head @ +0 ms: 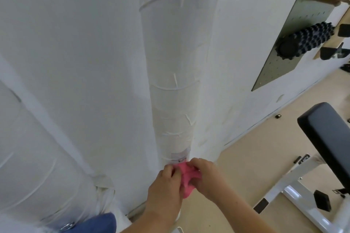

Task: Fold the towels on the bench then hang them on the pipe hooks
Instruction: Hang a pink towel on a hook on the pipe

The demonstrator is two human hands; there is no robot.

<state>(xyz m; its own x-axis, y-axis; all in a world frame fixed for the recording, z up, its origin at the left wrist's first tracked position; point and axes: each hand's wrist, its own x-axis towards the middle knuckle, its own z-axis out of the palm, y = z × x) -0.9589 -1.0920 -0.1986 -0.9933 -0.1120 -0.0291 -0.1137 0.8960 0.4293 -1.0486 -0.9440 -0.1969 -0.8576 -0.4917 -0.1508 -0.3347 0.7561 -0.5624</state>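
The left hand (166, 183) and right hand (205, 178) both pinch a bunched pink towel (188, 177), fingers curled into it, against the white wrapped pipe (174, 109). I cannot make out a hook. Bunched cloth may catch poorly and drop to the floor (255, 157).

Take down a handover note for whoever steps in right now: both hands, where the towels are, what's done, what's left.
Left hand: pinches the small pink cloth towel on its left side.
Right hand: grips the same towel from the right.
Towel: bunched, held low against the white wrapped vertical pipe; no hook clearly visible.
Black padded bench: to the right.
Blue cloth: lower left; whether it is hung is unclear.
Done: pink towel is off the bench.
Left: hook it; other towels unseen.
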